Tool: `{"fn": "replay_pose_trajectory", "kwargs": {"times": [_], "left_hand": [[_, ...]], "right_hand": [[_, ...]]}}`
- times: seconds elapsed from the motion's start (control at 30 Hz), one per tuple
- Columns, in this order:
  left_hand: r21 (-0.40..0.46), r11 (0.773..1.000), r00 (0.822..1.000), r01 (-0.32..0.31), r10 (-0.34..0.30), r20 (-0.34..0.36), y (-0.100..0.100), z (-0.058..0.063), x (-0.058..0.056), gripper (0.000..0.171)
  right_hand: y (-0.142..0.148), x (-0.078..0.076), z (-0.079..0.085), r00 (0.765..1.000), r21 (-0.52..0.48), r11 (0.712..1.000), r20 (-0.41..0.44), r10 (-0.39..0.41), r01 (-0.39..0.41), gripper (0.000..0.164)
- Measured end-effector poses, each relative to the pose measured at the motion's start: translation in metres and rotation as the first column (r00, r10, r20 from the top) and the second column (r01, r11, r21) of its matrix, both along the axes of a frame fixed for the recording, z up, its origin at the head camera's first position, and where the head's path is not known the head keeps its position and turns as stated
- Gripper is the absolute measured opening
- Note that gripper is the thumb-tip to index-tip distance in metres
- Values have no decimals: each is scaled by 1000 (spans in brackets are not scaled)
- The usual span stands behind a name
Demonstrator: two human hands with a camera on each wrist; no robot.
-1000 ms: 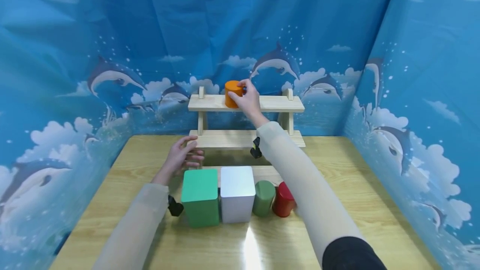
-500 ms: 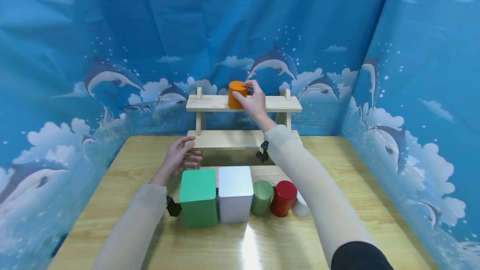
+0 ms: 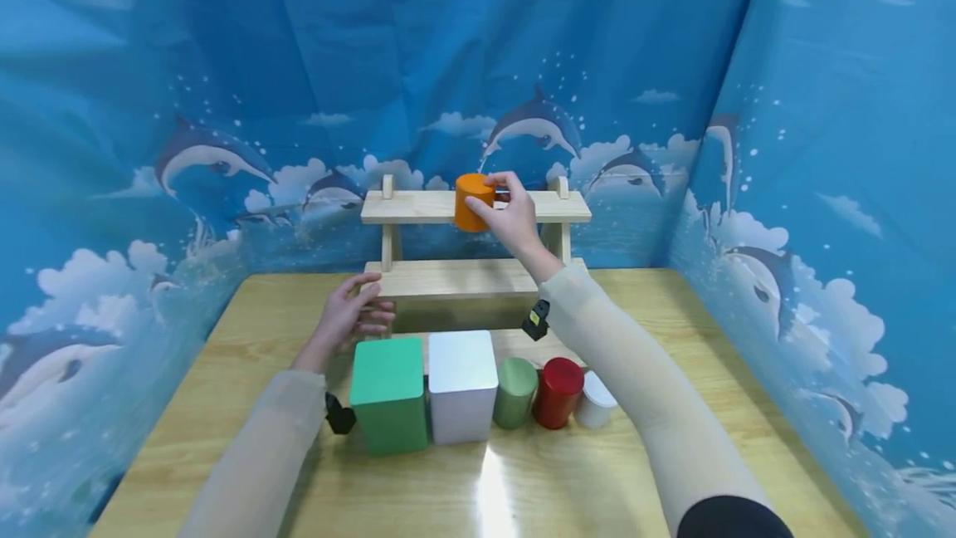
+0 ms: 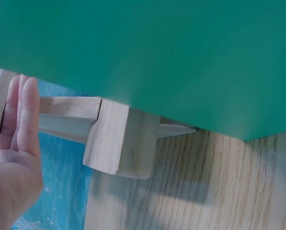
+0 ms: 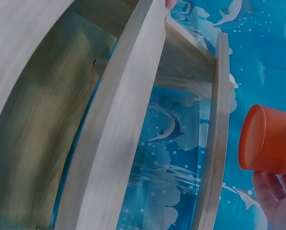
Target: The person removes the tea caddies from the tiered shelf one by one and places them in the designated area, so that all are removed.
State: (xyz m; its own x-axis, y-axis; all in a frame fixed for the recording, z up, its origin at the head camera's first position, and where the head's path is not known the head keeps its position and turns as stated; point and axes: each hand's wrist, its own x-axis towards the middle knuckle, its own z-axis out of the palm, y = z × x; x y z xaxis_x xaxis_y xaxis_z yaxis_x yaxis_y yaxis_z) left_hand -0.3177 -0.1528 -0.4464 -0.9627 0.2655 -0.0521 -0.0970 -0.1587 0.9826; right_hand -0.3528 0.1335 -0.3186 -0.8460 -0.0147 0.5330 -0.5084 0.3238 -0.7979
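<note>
Gripping is observed at the upper board of the two-tier pale wooden rack (image 3: 418,206): a small orange plastic cup (image 3: 472,202) is held by the right hand (image 3: 515,218), fingers and thumb curled round its side. In the head view the cup sits in front of the upper board's front edge; in the right wrist view the cup (image 5: 269,140) appears clear of the rack (image 5: 133,120), tilted, with fingertips (image 5: 277,191) seen under its rim. Whether it touches the board cannot be told. The step in hand is judged to be the carrying of the cup at shelf level. The next move is judged to call for a steady grip and clearance from the board's edge.

The left hand (image 3: 351,314) is placed at the left end of the rack's lower board, fingers nearly straight and held together. In the left wrist view these fingers (image 4: 25,115) lie against the board end beside the rack's post (image 4: 116,139). Nothing is gripped.

On the light wooden table (image 3: 717,372), near the person, a row is noted: a tall green square tin (image 3: 388,393), a silver square tin (image 3: 461,384), a green round canister (image 3: 515,393), a red round canister (image 3: 556,393) and a white round canister (image 3: 597,398), standing close together.
</note>
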Motion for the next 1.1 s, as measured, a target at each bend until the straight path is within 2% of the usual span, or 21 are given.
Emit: {"fn": "replay_pose_trajectory", "kwargs": {"times": [0.2, 0.37, 0.63, 0.87, 0.97, 1.1], "left_hand": [[35, 999, 1000, -7, 7, 13, -1, -2, 3, 49], [44, 999, 1000, -3, 3, 18, -3, -4, 2, 49], [61, 998, 1000, 8, -9, 13, -2, -5, 1, 51], [61, 998, 1000, 17, -17, 2, -1, -5, -1, 50], [54, 998, 1000, 13, -13, -2, 0, -5, -1, 49], [64, 998, 1000, 16, -16, 1, 0, -4, -1, 50]], "right_hand": [[6, 15, -3, 999, 20, 999, 38, 26, -26, 35], [10, 23, -6, 998, -5, 999, 52, 48, -47, 35], [17, 38, -12, 997, -21, 997, 9, 77, -76, 34], [26, 47, -14, 996, -27, 996, 29, 86, -85, 35], [29, 52, -14, 994, -39, 994, 30, 103, -102, 35], [29, 68, -4, 993, -33, 993, 37, 116, -115, 35]]}}
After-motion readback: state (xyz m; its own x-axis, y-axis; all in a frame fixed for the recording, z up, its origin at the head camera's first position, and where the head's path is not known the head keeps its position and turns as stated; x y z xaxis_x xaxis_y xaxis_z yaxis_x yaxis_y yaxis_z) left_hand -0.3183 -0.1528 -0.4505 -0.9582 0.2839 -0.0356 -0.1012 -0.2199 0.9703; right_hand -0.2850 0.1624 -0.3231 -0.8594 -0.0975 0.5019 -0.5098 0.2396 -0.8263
